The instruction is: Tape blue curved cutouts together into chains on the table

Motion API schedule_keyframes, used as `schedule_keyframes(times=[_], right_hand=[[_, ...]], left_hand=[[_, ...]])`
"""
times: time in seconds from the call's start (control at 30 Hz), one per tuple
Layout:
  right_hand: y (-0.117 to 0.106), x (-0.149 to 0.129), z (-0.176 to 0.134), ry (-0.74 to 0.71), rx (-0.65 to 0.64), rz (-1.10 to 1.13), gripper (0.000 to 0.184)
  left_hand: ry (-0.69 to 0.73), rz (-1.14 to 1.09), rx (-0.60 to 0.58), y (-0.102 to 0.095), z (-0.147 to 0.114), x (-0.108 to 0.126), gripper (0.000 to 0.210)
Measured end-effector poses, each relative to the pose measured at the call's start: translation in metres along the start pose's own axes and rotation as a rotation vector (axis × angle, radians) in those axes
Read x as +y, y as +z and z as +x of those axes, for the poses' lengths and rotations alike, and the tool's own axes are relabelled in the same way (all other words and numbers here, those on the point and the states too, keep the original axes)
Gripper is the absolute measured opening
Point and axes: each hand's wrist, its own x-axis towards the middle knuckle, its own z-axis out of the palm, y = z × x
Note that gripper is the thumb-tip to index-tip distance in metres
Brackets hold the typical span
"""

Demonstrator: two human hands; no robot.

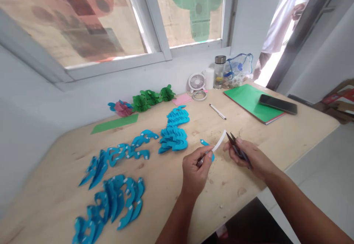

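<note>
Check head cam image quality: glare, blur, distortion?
Head view, right: doorway blown out to white. Head view, top: papered window panes backlit, bright slivers at their edges. Head view, edges: wide-angle look, window frame slanting. Head view, centre: white strip and black scissors readable but slightly soft.

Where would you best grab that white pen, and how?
Hold the white pen at mid-barrel, probably from above, pinching across its long sides: it lies flat, slim and straight on the wooden table, with bare wood along both sides.
</note>
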Motion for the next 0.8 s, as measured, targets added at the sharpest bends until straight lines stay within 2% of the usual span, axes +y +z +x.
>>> schedule_keyframes(times=[0.43,0.8], right_hand=[[-0.002,-0.0008,0.0043,0.041,0.004,-0.021,0.046],[0.0013,-0.0061,0.0034,0.029,0.008,-0.061,0.046]], left_hand=[[0.071,0.038,0.009,-0.0046,0.0034,0.0016,0.019],[0.04,0.051,-0.073,-0.0062,0.0047,0.0033,0.02]])
